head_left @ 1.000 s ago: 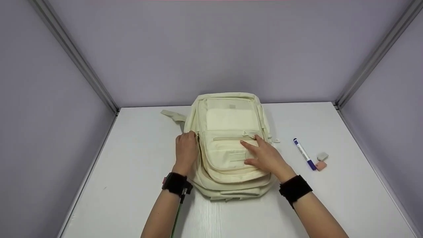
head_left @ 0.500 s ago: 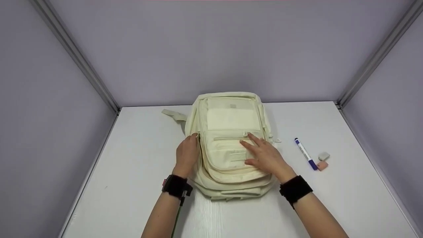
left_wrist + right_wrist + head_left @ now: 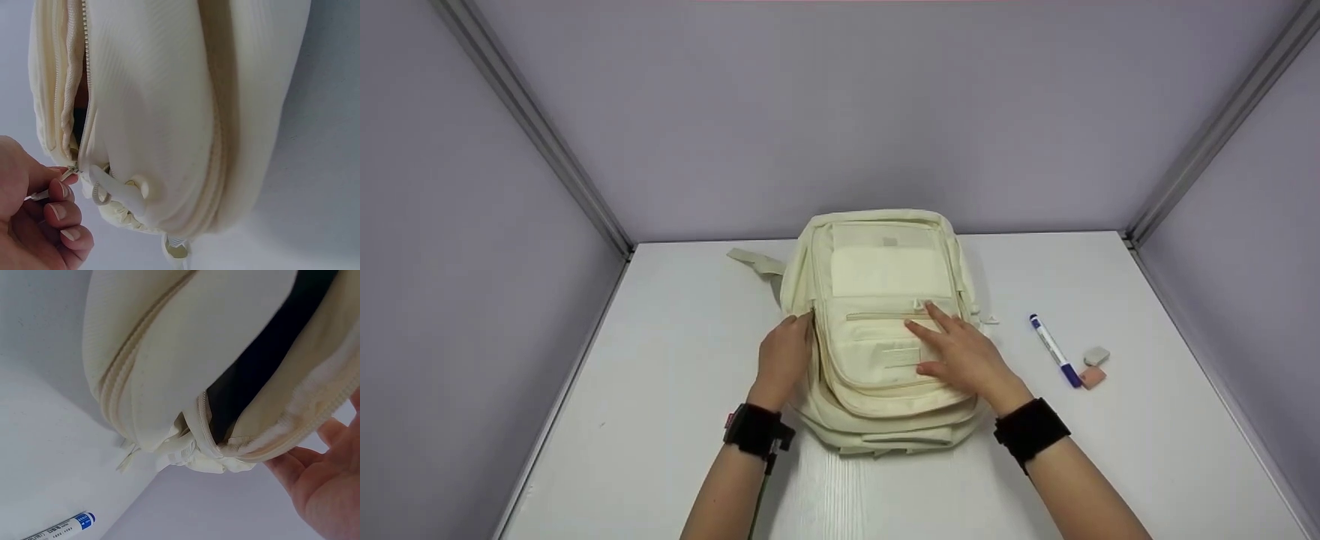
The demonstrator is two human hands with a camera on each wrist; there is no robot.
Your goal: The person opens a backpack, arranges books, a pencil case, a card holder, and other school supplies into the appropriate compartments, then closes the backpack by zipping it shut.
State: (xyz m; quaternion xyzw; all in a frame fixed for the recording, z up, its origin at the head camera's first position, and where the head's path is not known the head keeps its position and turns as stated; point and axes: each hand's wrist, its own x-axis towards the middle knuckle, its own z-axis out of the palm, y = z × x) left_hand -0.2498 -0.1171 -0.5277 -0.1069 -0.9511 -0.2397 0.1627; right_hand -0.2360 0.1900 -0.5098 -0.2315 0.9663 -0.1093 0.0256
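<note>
A cream backpack [image 3: 889, 270] lies front side up on the white table. My left hand [image 3: 784, 356] is at its left side. In the left wrist view, the thumb and forefinger pinch a small zipper pull [image 3: 70, 171] where the parted zipper [image 3: 87, 50] ends, the other fingers curled below. My right hand [image 3: 964, 356] rests on the backpack's front pocket, fingers spread, near a small pale zipper tab [image 3: 919, 304]. Through the right wrist view's gap, a dark interior [image 3: 253, 377] shows behind the front panel.
To the right lie a white marker [image 3: 1054, 349] with a purple cap, a grey eraser-like block [image 3: 1096, 355] and a pink block [image 3: 1093, 377]. A loose strap [image 3: 757, 261] sticks out from the backpack's upper left. Grey panels [image 3: 840, 112] enclose the table.
My left hand has shifted slightly toward me along the backpack's left side. The right forefinger has moved up a little; otherwise the right hand stays on the front pocket.
</note>
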